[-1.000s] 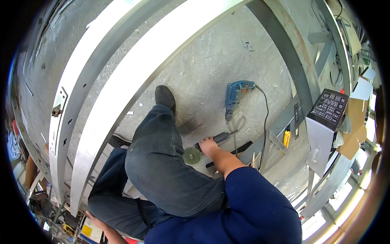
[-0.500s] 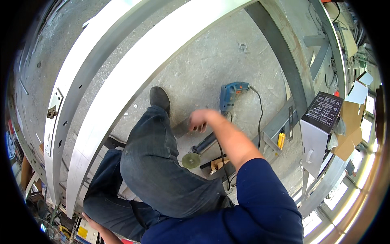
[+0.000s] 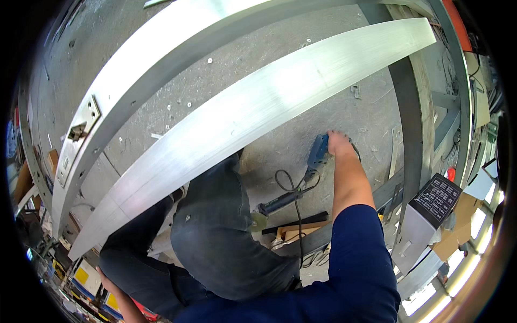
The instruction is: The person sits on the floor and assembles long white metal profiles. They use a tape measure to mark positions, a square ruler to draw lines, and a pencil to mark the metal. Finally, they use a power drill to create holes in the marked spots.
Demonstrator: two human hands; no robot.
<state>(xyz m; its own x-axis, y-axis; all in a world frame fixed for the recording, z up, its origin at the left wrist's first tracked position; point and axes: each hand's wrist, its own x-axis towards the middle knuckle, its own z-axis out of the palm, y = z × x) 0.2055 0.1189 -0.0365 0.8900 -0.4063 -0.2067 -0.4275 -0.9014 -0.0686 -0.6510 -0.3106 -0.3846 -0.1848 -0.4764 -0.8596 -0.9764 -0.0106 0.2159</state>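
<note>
My right hand (image 3: 338, 143) is closed round the handle of a blue corded power drill (image 3: 318, 152), down at the floor beyond my knees. Nearer to me lies an angle grinder (image 3: 277, 203) with a greenish disc (image 3: 259, 221), partly covered by my leg. A long pale metal bar (image 3: 231, 121) runs over my legs from lower left to upper right. My left hand (image 3: 105, 281) is low at the left, against my bent leg near the bar's end; its fingers are mostly hidden.
A second metal profile with a lock plate (image 3: 78, 129) runs beyond the bar. At the right stand a dark metal beam (image 3: 406, 107) and a black-and-white box (image 3: 425, 215). A black cable (image 3: 299, 231) loops by the grinder. Small bits are scattered over the concrete floor (image 3: 237, 70).
My right hand has moved right from above the grinder and taken hold of the drill handle. The view has shifted, and the pale bar's far end now shows. My left hand stays low.
</note>
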